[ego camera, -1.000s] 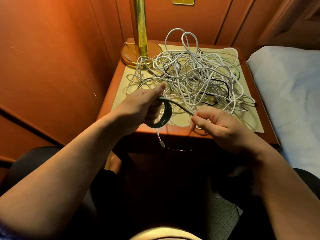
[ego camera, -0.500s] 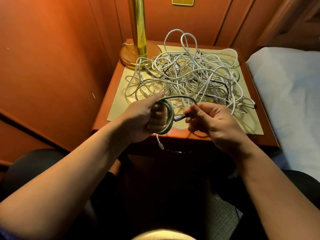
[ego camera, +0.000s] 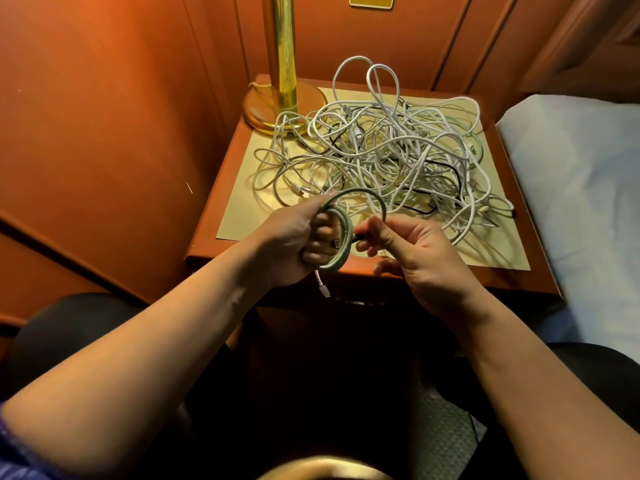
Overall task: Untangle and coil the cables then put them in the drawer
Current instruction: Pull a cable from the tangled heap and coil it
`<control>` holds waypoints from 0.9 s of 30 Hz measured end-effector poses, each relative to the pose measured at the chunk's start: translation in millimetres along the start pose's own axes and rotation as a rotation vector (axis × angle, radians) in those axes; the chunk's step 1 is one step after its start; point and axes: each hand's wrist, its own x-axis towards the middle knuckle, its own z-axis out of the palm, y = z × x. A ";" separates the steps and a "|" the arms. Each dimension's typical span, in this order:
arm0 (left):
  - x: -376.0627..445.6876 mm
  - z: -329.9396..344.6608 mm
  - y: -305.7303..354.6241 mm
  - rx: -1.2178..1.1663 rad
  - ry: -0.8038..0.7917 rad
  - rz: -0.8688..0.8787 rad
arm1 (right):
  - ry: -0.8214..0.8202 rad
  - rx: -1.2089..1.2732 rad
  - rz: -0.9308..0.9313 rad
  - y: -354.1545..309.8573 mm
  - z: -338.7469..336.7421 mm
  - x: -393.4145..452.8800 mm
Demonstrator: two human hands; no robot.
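Both hands' grip on green cable coil (ego camera: 341, 237)

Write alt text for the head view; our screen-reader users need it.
Left hand grips a coiled green cable while the right hand pinches its loose end. Behind, a tangle of white cables covers a nightstand beside a brass lamp.

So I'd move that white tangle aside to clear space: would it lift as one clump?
Probably yes: the white cables loop through each other and through a black cable. They look floppy, so loops would likely sag and trail. One loop lies against the lamp base and might snag.
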 end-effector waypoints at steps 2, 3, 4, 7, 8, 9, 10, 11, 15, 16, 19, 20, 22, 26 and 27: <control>0.2 -0.8 -1.5 0.027 0.001 0.011 | -0.026 0.024 0.028 1.4 -0.4 -0.1; -0.1 -1.0 -2.1 0.035 -0.008 0.016 | -0.036 0.041 0.044 1.3 -0.4 -0.1; -0.8 -0.9 -2.4 0.039 -0.021 0.020 | -0.041 0.063 0.060 1.1 -0.2 -0.1; -3.7 1.6 0.1 0.042 -0.063 0.025 | -0.042 0.153 0.101 2.0 0.9 0.6; -5.0 2.8 1.0 0.037 -0.072 0.023 | -0.042 0.179 0.112 1.8 2.0 0.7; -5.8 3.2 1.4 0.027 -0.078 0.022 | -0.044 0.196 0.124 2.0 2.7 0.9; -6.4 3.2 0.9 0.012 -0.080 0.020 | -0.052 0.213 0.133 2.6 3.2 1.3; -6.2 2.8 -0.3 -0.004 -0.079 0.020 | -0.063 0.232 0.140 2.9 4.1 1.3; -5.5 0.9 -4.0 -0.016 -0.099 0.043 | -0.117 0.292 0.193 7.4 10.8 -0.3; -6.1 1.0 -3.9 -0.006 -0.107 0.047 | -0.127 0.300 0.213 8.9 13.1 -0.8; -8.3 1.8 -3.0 0.068 -0.105 0.074 | -0.133 0.282 0.246 13.3 15.8 -0.5; -9.0 2.7 -2.7 0.099 -0.097 0.092 | -0.138 0.259 0.247 13.8 16.1 -0.4; -10.0 4.4 -2.7 0.168 -0.048 0.140 | -0.153 0.203 0.245 15.7 15.6 0.6; -9.5 1.3 -5.7 0.352 0.018 0.242 | -0.177 0.167 0.313 11.2 13.6 0.9; -9.3 0.1 -6.6 0.401 0.021 0.266 | -0.190 0.191 0.350 8.5 11.9 0.8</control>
